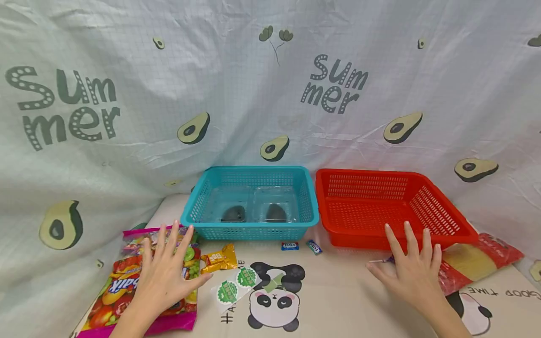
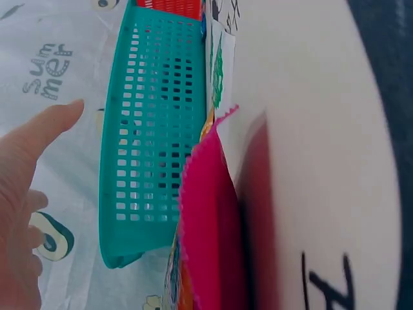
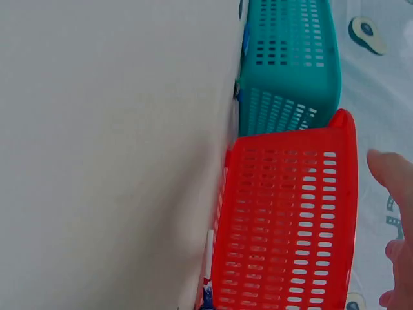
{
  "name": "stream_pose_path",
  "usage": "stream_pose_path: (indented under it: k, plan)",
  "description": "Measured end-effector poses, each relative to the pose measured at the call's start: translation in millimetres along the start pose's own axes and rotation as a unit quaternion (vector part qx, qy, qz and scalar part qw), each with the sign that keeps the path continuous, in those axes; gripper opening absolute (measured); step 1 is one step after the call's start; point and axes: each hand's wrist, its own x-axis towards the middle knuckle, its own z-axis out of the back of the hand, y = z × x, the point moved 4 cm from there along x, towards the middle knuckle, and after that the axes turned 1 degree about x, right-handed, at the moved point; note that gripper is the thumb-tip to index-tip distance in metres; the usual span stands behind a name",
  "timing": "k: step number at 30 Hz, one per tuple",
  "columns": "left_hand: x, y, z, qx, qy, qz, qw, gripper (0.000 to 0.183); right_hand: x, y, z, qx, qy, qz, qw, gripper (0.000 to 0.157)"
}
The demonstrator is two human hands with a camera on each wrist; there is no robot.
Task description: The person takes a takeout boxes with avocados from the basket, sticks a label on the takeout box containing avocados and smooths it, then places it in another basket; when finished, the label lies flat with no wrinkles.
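My left hand (image 1: pixel 165 274) is spread with straight fingers over a colourful candy bag (image 1: pixel 122 286) with a pink edge. In the left wrist view that bag's pink edge (image 2: pixel 203 213) rises below the hand, which is apart from it. On the other side, my right hand (image 1: pixel 412 272) spreads its fingers in front of the red basket (image 1: pixel 397 241), holding nothing. Partly behind it lies a red and yellow packet (image 1: pixel 469 263), and a lollipop stick (image 1: pixel 377 261) shows by the thumb. An orange-wrapped snack (image 1: pixel 220 259) lies right of the candy bag.
At the back a teal basket (image 1: pixel 253 232) holds a clear divided container (image 1: pixel 253 197) with dark items. Two small wrapped candies, one red and blue (image 1: pixel 289 246) and one blue (image 1: pixel 314 247), lie before it. Round green stickers (image 1: pixel 228 292) lie near the printed panda. A curtain (image 1: pixel 236 70) hangs behind.
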Motion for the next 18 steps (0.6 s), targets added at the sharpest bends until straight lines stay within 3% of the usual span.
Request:
stream_pose_path:
  k: [5,10,13,18]
  plan:
    - [11.2,-7.3,-0.9,-0.045,0.022,-0.005,0.9987,0.095,8.2,10.1,-0.4,0.022,-0.032,0.035,0.999,0.089]
    - [37.7,-20.3,0.3,-0.097,0.026,-0.009,0.9949,0.08,30.5,34.3,-3.7,0.067,-0.045,0.064,0.995,0.079]
    - [56.7,-32.0,-3.9,-0.132,0.04,-0.017,0.9903,0.073,49.3,56.5,-10.2,0.095,-0.03,0.075,0.992,0.073]
    - [95.3,-54.0,-19.0,-0.162,0.087,-0.038,0.9822,0.061,89.0,100.2,-23.9,0.174,0.049,0.085,0.98,0.067]
